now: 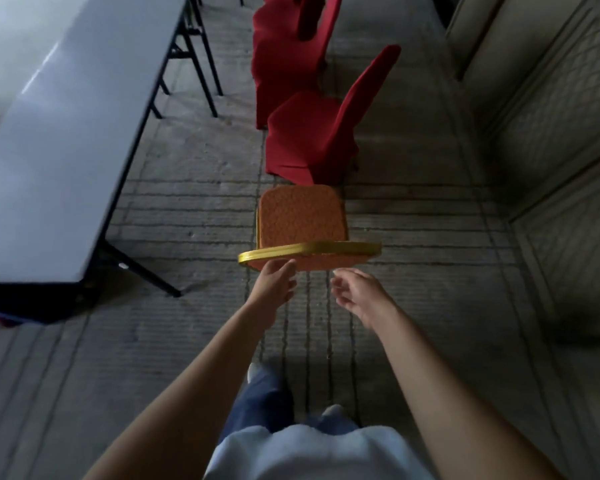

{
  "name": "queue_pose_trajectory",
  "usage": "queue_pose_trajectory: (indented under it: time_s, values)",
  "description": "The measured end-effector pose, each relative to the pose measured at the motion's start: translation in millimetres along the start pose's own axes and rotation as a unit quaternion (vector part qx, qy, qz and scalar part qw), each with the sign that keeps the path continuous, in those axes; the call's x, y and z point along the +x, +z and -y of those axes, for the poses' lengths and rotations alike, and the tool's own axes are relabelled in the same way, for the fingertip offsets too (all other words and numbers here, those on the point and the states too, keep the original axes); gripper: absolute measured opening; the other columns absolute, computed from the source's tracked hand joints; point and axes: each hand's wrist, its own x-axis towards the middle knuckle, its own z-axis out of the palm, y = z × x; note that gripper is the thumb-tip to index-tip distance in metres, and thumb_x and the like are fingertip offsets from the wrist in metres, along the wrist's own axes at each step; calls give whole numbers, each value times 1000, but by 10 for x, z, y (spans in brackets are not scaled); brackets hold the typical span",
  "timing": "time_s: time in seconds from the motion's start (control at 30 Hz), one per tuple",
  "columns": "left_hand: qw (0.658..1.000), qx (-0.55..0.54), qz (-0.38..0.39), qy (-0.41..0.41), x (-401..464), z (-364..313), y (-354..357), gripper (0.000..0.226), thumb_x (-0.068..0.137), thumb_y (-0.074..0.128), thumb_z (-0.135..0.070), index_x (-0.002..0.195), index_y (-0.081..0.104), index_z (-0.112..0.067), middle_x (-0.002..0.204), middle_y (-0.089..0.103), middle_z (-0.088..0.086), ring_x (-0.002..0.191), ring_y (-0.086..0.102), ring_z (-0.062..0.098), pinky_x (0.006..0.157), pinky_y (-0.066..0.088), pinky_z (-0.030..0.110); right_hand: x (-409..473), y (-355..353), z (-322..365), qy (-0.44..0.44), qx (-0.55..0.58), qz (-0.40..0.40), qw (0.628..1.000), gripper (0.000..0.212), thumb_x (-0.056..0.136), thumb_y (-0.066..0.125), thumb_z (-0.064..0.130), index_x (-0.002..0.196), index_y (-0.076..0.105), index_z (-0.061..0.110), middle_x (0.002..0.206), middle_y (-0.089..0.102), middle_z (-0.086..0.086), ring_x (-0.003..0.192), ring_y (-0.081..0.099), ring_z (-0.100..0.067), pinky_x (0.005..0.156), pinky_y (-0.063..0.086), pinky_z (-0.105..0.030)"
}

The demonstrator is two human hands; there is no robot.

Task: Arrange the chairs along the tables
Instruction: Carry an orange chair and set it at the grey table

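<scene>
1. An orange chair (302, 220) with a gold frame stands on the carpet (194, 168), its back towards the person.
2. The left hand (276, 280) touches the gold top rail; the right hand (355, 292) hovers just beside it, fingers loosely curled.
3. Two red-covered chairs (305, 140) stand beyond.
4. A grey folding surface (59, 140) runs along the left.
</scene>
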Motion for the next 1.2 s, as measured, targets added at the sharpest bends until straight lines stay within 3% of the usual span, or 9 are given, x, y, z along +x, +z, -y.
queue_pose_trajectory:
  time_s: [0.23, 0.4, 0.53, 0.63, 0.73, 0.8, 0.93, 1.1, 1.2]
  values:
    - [999, -26, -13, -43, 547, 18, 82, 42, 97, 62, -35, 132, 41, -37, 106, 63, 3, 88, 59, 17, 69, 46, 29, 559, 87, 172, 22, 19, 10, 1000, 9, 98, 61, 20, 107, 60, 21, 88, 62, -3, 74, 60, -15, 77, 51, -32]
    - [994, 6, -9, -108, 992, -78, 60, 52, 96, 62, -42, 139, 34, -41, 97, 59, 4, 78, 53, 16, 65, 45, 30, 879, 196, 361, 63, 27, 13, 998, 34, 97, 62, 22, 127, 48, 29, 119, 63, -7, 93, 62, -22, 80, 51, -34]
    - [991, 14, -1, -130, 1286, -275, -6, 29, 97, 60, -40, 120, 47, -27, 73, 55, 6, 55, 48, 13, 50, 38, 28, 1168, 282, 577, 85, 13, -34, 996, 25, 99, 58, 19, 123, 53, 22, 123, 59, -11, 110, 62, -29, 96, 53, -41]
    - [990, 34, -24, -135, 1472, -330, -128, 19, 98, 52, -22, 114, 59, -17, 77, 68, 9, 62, 60, 24, 55, 44, 33, 1327, 354, 741, 102, 15, -76, 992, 11, 96, 54, 12, 102, 58, 19, 115, 63, -13, 108, 64, -30, 91, 56, -39]
    - [984, 141, -23, -106, 1699, -467, -305, 46, 78, 55, -17, 123, 59, -18, 83, 77, 0, 79, 74, 25, 71, 55, 35, 1501, 493, 948, 84, 2, -104, 991, 28, 84, 51, 0, 102, 61, 18, 106, 64, -11, 92, 64, -22, 69, 53, -30]
    - [981, 179, -35, -59, 1785, -728, -323, 49, 75, 69, -16, 119, 56, -32, 83, 73, -5, 73, 69, 15, 67, 51, 31, 1597, 578, 1154, 28, -41, -130, 990, 43, 74, 49, -8, 103, 64, 20, 97, 64, -10, 75, 58, -20, 55, 44, -26]
    - [961, 270, -38, 51, 2036, -1260, -308, 46, 82, 71, -30, 127, 61, -29, 85, 71, -6, 62, 62, 10, 55, 46, 25, 1753, 673, 1674, -64, -146, -128, 979, 45, 73, 66, 2, 108, 60, 31, 103, 64, -3, 83, 63, -19, 68, 55, -35]
    - [905, 402, -56, 126, 2427, -1919, -272, 47, 86, 69, -51, 126, 59, -28, 92, 72, -1, 71, 69, 17, 60, 58, 34, 2077, 648, 2279, -156, -297, -100, 937, 37, 77, 80, 32, 107, 58, 33, 91, 72, -2, 77, 70, -22, 74, 60, -45]
    - [867, 461, -93, 166, 2751, -2179, -304, 39, 86, 64, -56, 119, 60, -35, 88, 72, -5, 73, 68, 18, 64, 58, 38, 2230, 651, 2713, -244, -462, -156, 838, 30, 80, 78, 46, 103, 61, 37, 87, 69, 10, 78, 66, -15, 64, 50, -30]
